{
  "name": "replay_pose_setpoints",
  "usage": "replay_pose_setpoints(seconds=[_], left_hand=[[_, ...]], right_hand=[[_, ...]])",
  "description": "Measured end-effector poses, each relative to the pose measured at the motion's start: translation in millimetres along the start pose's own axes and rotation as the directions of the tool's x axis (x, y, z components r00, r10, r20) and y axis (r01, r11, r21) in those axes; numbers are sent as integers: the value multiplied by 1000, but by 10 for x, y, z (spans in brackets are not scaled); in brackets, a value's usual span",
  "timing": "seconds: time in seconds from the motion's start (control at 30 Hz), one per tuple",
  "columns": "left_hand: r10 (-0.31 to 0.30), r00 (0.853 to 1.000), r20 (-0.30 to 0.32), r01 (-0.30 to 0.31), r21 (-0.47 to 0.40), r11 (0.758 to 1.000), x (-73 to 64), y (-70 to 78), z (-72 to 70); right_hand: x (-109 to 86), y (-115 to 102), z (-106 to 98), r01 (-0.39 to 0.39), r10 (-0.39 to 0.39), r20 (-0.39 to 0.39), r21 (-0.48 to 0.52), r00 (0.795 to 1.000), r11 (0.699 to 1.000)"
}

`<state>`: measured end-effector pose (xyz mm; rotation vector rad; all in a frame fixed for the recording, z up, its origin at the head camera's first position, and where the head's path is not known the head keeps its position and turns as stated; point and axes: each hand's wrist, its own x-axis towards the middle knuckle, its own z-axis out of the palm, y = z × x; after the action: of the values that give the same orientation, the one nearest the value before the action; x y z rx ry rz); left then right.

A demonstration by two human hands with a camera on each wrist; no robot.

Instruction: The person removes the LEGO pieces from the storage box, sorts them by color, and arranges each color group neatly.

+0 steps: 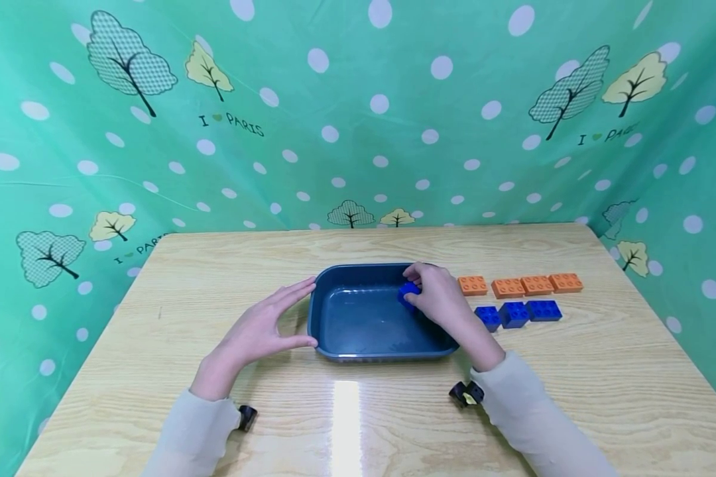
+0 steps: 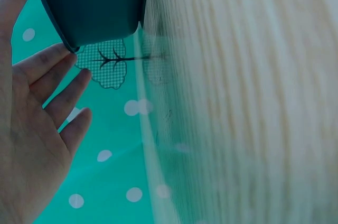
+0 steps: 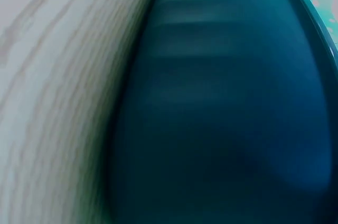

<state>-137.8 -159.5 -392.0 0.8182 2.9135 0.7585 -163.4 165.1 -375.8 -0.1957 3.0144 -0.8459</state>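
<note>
A dark blue rectangular tub (image 1: 370, 324) stands on the wooden table. Over its right part my right hand (image 1: 438, 295) pinches a blue toy brick (image 1: 408, 293) between thumb and fingers. My left hand (image 1: 262, 328) is spread at the tub's left end, thumb and fingertips touching the rim. In the left wrist view the fingers of the left hand (image 2: 47, 92) are straight, with the fingertips at the tub's rim (image 2: 71, 48). The right wrist view holds only the tub's outer wall (image 3: 222, 102) up close; the right hand is out of that view.
Right of the tub, several orange bricks (image 1: 537, 285) form a row, with blue bricks (image 1: 515, 315) in a row nearer me. The table (image 1: 185, 298) meets a green dotted cloth (image 1: 358, 132) at the back and sides.
</note>
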Motion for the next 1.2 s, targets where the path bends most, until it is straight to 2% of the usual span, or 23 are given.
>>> replay_pose_setpoints(seconds=[0.2, 0.4, 0.67, 0.87, 1.13, 1.2], left_hand=[[-2, 1000, -1, 2, 3, 1000, 2, 0, -1], [-1, 1000, -5, 1, 2, 1000, 8, -1, -3], [0, 1000, -7, 0, 3, 1000, 9, -2, 1], [2, 1000, -5, -2, 8, 1000, 10, 2, 8], [0, 1000, -3, 0, 12, 1000, 9, 3, 7], [-1, 1000, -4, 1, 13, 1000, 8, 3, 4]], right_hand=[[0, 36, -8, 21, -19, -20, 65, 1000, 998], [2, 64, -20, 43, -44, 0, 163, 999, 986], [-66, 71, -68, 90, -95, 0, 326, 995, 941], [-138, 86, -242, 142, -128, -60, 419, 990, 897], [-243, 242, -551, 174, -129, -125, 470, 984, 866], [-282, 295, -650, 168, -118, -136, 460, 984, 872]])
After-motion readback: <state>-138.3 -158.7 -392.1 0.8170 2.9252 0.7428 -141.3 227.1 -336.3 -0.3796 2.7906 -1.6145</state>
